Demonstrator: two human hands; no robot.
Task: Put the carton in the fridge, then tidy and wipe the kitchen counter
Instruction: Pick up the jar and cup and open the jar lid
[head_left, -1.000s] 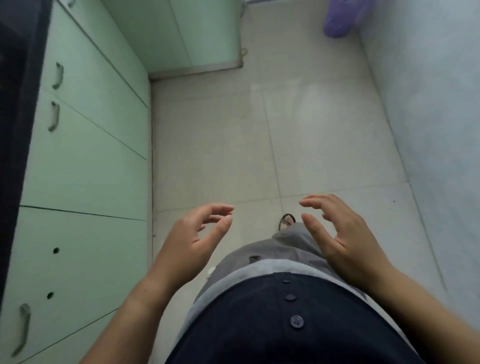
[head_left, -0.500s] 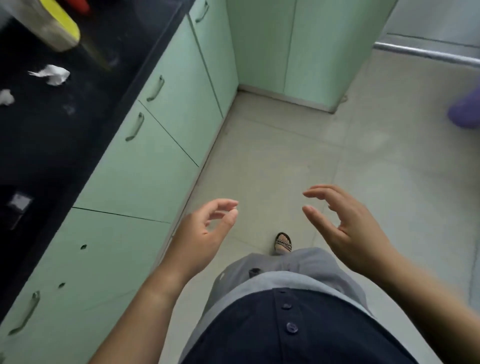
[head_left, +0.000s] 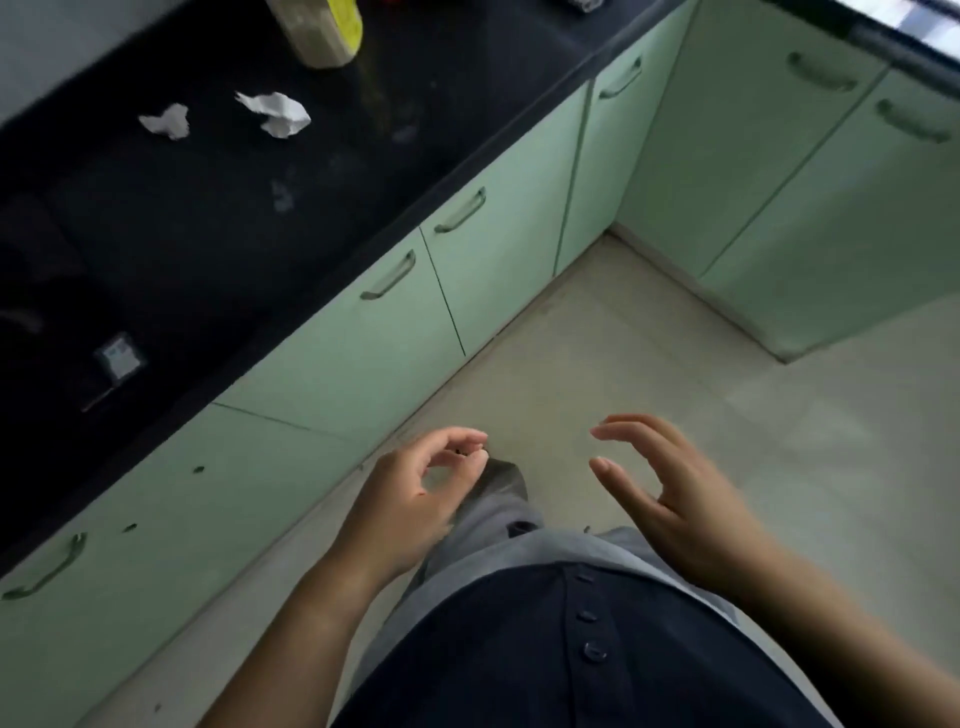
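Both empty over the floor: left hand (head_left: 415, 499) loosely curled, right hand (head_left: 675, 499) with fingers spread. The carton (head_left: 322, 31) stood on the black counter (head_left: 208, 234) (crumpled paper scraps (head_left: 275, 114) nearby).

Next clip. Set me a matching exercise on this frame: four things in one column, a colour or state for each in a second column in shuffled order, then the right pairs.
Column one
1. larger crumpled paper
2. counter
3. cabinet doors
4. left hand and right hand

Column two
A. pale green, with curved handles
B. white
C. empty, fingers loosely curled
D. black

Pairs: 1-B, 2-D, 3-A, 4-C
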